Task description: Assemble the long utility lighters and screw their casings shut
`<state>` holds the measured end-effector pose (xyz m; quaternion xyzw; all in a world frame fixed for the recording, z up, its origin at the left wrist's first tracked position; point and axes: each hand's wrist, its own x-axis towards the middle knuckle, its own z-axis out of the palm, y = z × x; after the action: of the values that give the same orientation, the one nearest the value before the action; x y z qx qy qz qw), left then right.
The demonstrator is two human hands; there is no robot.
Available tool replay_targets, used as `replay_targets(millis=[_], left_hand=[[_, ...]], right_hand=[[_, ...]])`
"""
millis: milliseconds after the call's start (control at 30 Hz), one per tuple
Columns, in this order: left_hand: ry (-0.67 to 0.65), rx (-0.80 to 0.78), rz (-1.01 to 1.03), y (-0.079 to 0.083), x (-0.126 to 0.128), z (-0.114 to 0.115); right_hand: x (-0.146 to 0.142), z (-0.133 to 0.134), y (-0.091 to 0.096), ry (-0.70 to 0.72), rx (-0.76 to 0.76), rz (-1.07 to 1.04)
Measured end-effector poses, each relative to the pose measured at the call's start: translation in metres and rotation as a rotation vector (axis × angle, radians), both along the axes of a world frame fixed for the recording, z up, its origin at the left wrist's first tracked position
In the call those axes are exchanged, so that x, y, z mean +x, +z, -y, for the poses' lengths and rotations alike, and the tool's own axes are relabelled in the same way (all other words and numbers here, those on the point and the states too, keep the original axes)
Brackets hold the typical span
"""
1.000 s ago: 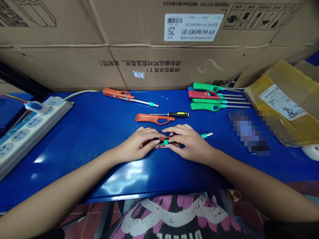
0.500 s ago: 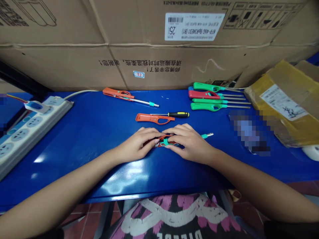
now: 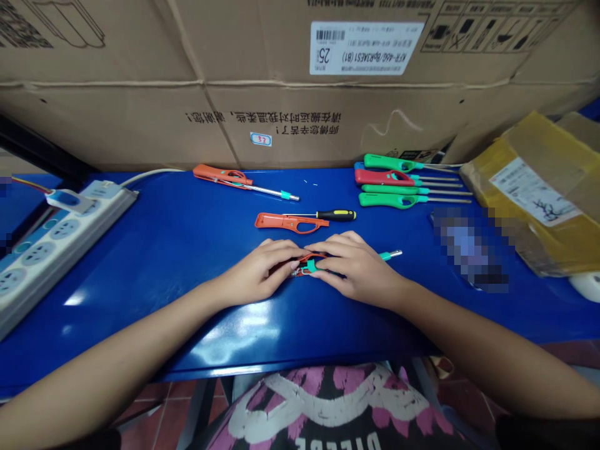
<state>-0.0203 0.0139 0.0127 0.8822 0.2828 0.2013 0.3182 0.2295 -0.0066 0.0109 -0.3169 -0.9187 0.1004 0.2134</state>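
Observation:
Both my hands meet over an orange long-nosed lighter [image 3: 305, 265] lying on the blue table [image 3: 187, 250]. My left hand [image 3: 262, 270] grips its handle end, fingers curled. My right hand [image 3: 354, 265] covers the trigger part, fingertips pressed on a small green piece. The lighter's metal nozzle with a green tip [image 3: 390, 254] sticks out to the right past my right hand. Just behind my hands lie an orange lighter shell [image 3: 285, 222] and a black-and-yellow screwdriver [image 3: 335, 215].
Another orange lighter [image 3: 234, 179] lies farther back left. Several green and red lighters [image 3: 398, 184] are stacked at the back right. A white power strip [image 3: 51, 237] sits at the left, a yellow parcel [image 3: 539, 187] at the right, large cardboard boxes [image 3: 281, 94] behind.
My hands have stayed in place; only the fingers shifted slightly on the lighter.

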Motion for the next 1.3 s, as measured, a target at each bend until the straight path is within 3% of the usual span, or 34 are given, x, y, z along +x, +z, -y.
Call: replay_targets(millis=[167,367,600,967,1300], left_hand=[[0.008,-0.016,0.001,0.001,0.003,0.001],[0.107,-0.031,0.004,-0.002,0.007,0.003],[0.113,-0.034,0.001,-0.003,0.006,0.002],[0.116,-0.05,0.054,-0.002,0.006,0.003],[0.045,-0.105,0.128,0.0,0.007,0.0]], right_hand=[[-0.001,0.0,0.001,0.022,0.084,0.044],[-0.002,-0.001,0.001,-0.042,0.079,0.047],[0.002,-0.003,0.002,-0.02,0.074,-0.044],[0.007,-0.007,0.004,-0.146,-0.209,-0.064],[0.008,-0.009,0.002,-0.061,-0.117,-0.032]])
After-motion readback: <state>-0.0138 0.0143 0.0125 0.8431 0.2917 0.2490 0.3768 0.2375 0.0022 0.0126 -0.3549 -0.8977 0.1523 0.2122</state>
